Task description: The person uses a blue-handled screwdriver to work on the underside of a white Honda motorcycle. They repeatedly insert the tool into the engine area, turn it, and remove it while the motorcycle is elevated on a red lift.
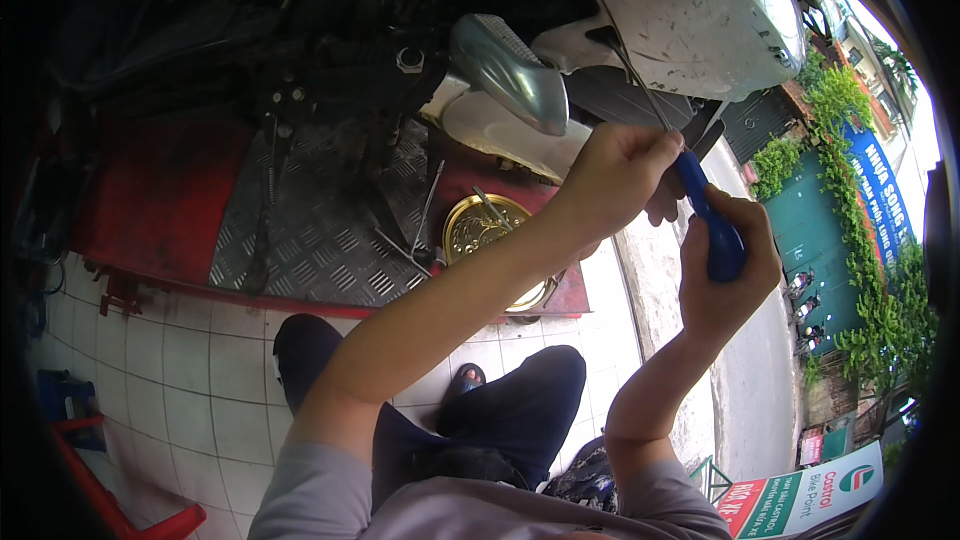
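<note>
At right, clamping blue screwdriver (727, 252) in curled right hand (722, 302), pinching at shaft base between left hand (625, 170) thumb and finger.

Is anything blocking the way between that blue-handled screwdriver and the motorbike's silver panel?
Nothing visible. The blue-handled screwdriver, gripped by the right hand and pinched near its shaft's base by the left hand, runs unobstructed to the edge of the silver panel; whether its tip touches there is unclear.

Blue-handled screwdriver (724, 243), gold patterned dish (466, 231), red platform (155, 200), white tiles (237, 362)
</note>
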Available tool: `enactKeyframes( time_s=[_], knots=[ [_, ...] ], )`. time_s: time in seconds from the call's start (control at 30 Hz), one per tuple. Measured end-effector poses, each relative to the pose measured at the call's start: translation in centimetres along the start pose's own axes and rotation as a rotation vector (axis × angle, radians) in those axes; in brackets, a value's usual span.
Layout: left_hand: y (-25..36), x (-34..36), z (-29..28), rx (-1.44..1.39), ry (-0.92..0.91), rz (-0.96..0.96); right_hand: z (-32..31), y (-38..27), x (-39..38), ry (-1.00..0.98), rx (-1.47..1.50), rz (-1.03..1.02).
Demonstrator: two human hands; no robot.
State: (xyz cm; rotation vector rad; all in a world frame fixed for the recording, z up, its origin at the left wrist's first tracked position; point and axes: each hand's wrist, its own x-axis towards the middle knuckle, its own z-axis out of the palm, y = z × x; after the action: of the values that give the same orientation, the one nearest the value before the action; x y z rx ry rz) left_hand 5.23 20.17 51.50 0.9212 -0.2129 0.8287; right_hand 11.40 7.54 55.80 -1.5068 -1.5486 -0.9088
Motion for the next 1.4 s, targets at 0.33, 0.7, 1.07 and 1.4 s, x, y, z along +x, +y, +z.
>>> enactKeyframes(
  time_s=[0.33,0.7,1.07,1.4],
  knots=[
    [0.7,0.1,0.6,-0.039,0.060,-0.001,0.6,-2.9,0.5,0.024,0.487,0.444],
    [1.5,-0.6,0.7,-0.039,-0.104,-0.042,-0.8,-1.5,2.4,-0.072,-0.036,-0.063],
    [1.0,-0.3,-0.1,-0.338,-0.200,-0.038,-1.5,-2.5,2.1,-0.051,0.190,-0.100],
    [-0.5,0.5,-0.3,-0.435,-0.300,0.038,0.3,1.2,0.2,0.227,0.116,-0.276]
  ],
)
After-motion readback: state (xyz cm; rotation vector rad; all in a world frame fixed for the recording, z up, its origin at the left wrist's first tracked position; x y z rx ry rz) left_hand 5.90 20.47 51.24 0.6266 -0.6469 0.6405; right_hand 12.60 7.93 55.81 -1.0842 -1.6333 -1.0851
